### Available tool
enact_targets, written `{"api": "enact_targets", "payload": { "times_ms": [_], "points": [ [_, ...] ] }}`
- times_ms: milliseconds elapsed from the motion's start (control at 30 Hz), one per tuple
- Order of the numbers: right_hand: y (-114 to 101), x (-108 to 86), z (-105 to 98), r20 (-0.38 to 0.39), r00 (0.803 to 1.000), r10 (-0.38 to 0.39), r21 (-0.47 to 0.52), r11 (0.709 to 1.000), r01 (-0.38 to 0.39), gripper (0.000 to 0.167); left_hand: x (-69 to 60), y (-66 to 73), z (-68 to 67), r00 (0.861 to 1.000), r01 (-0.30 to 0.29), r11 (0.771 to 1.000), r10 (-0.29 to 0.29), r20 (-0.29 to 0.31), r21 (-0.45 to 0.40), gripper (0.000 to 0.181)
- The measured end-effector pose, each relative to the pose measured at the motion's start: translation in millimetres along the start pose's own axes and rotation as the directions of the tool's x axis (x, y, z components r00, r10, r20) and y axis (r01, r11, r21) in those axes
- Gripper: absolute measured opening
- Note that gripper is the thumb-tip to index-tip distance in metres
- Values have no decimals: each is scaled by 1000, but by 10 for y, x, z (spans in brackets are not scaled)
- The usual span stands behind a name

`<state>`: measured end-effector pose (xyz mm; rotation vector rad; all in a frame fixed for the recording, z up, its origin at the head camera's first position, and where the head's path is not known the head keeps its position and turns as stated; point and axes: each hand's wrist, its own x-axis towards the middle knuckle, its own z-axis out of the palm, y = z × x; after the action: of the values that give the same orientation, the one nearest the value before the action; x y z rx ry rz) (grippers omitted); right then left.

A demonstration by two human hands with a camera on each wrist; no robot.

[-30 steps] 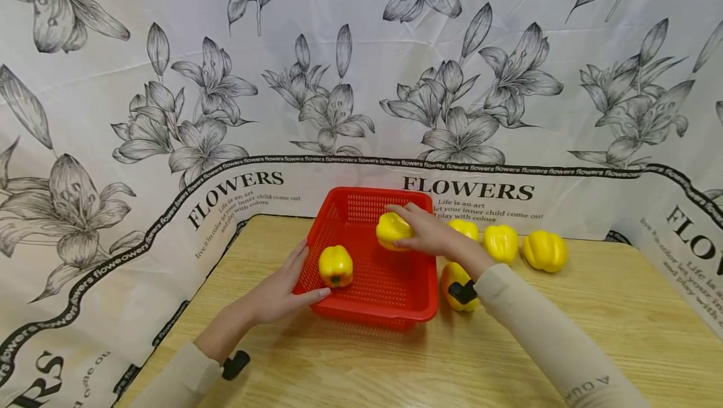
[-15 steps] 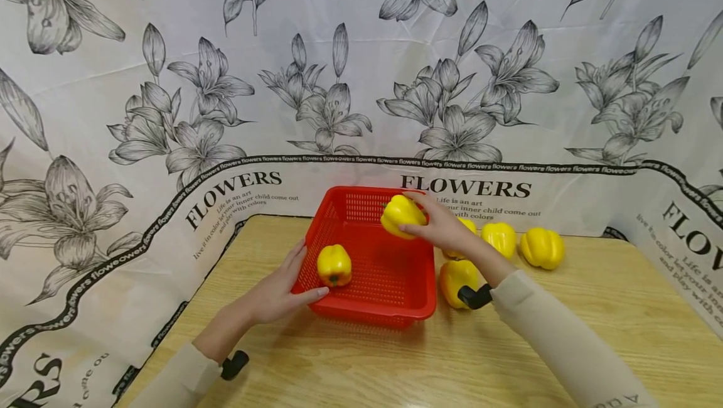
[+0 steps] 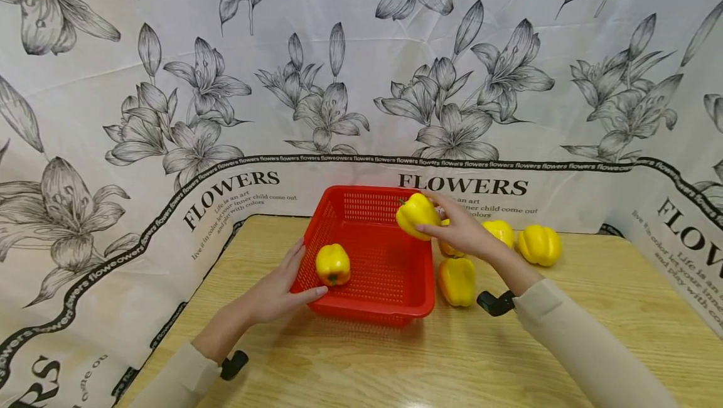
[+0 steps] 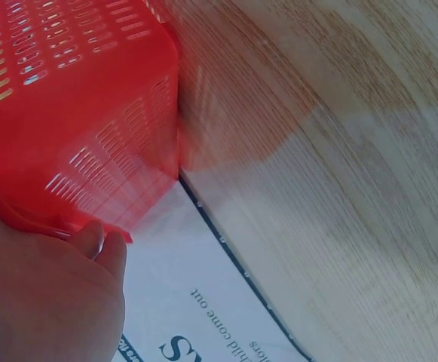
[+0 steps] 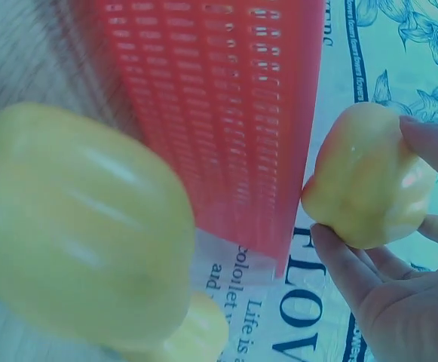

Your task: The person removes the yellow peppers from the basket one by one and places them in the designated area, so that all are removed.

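My left hand [image 3: 279, 292] holds the left rim of a red plastic basket [image 3: 420, 307], thumb over the near left corner and fingers along the side. In the left wrist view, fingertips [image 4: 90, 237] bend at the rim of the basket [image 4: 68, 151]. My right hand [image 3: 463, 226] grips a yellow bell pepper [image 3: 417, 215] above the basket's back right rim. Thumb and fingers stand on either side of this bell pepper [image 5: 369, 177] in the right wrist view. Another yellow bell pepper [image 3: 333, 264] lies inside the basket, near its left wall.
Right of the basket, a yellow bell pepper [image 3: 457, 281] lies on the wooden table [image 3: 587, 320]. Behind it are several more, including a bell pepper [image 3: 539, 245] at far right; my right hand partly covers one. Floral cloth [image 3: 339, 81] hangs behind the table.
My right hand has lifted its bell pepper from inside the basket and carried it right, to above the right rim. The left hand stays on the basket.
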<state>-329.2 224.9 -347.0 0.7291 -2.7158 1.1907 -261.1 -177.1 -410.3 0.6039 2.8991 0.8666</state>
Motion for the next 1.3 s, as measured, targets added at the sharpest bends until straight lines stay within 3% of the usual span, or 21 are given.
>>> {"api": "enact_targets", "payload": {
  "times_ms": [367, 633, 867, 1000, 1300],
  "points": [
    [82, -255, -153, 7, 998, 55, -29, 998, -55, 83, -3, 11, 16, 1000, 1, 1000, -1, 1, -8, 112],
    [173, -409, -276, -18, 986, 168, 48, 985, -167, 84, 1, 8, 26, 1000, -2, 1000, 2, -6, -9, 112],
    [209, -579, -391, -11, 968, 253, 158, 956, -248, 88, 4, 26, 28, 1000, 1, 1000, -1, 1, -6, 113],
    [254, -662, -428, 1, 955, 298, 174, 940, -293, 91, 9, 22, 25, 1000, 4, 1000, -4, 4, -7, 113],
    [395, -820, -446, 10, 951, 309, 183, 934, -305, 90, -6, 14, 6, 1000, 2, 1000, -2, -5, 1, 113]
  ]
}}
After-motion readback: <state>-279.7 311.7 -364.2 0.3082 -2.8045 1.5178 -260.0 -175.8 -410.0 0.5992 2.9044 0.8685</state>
